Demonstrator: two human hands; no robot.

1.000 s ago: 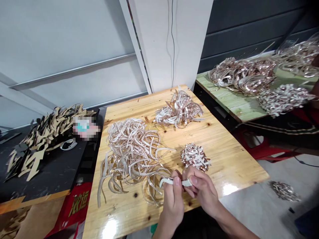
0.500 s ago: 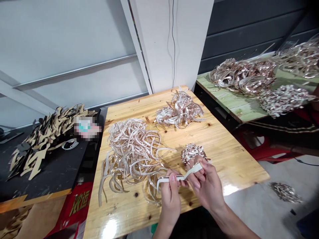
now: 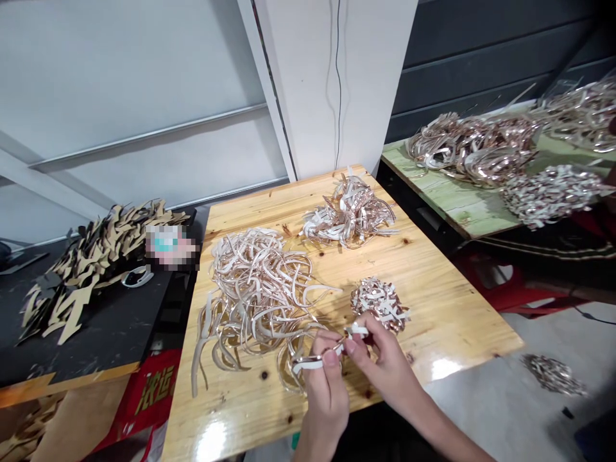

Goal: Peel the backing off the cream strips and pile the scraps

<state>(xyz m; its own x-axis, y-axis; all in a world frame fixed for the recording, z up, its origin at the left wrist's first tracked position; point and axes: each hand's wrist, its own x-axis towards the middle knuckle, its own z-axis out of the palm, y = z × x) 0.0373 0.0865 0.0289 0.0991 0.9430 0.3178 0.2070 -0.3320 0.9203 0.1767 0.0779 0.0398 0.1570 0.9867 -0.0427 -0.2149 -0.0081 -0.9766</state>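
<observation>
A white and rose-gold strip (image 3: 308,363) runs between my two hands above the front of the wooden table (image 3: 231,410). My left hand (image 3: 328,385) pinches its middle part, with one end sticking out to the left. The fingers of my right hand (image 3: 380,353) are closed on the strip's other end, close to my left fingertips. Just beyond my right hand lies a small heap of short shiny pieces (image 3: 380,301). Long curled strips (image 3: 260,289) form a loose pile to the left of my hands. Another bundle of strips (image 3: 353,212) rests near the back edge.
On the left, a black table (image 3: 129,327) bears a pile of brown and black cut pieces (image 3: 101,256). At the right, a green table (image 3: 433,186) holds more shiny strips (image 3: 481,147). A small heap (image 3: 553,373) lies on the floor, and a red stool (image 3: 505,282) stands under the green table.
My right hand has turned and moved slightly left, nearer to my left hand. The stretch of strip between my hands is shorter, and the small heap shows more fully.
</observation>
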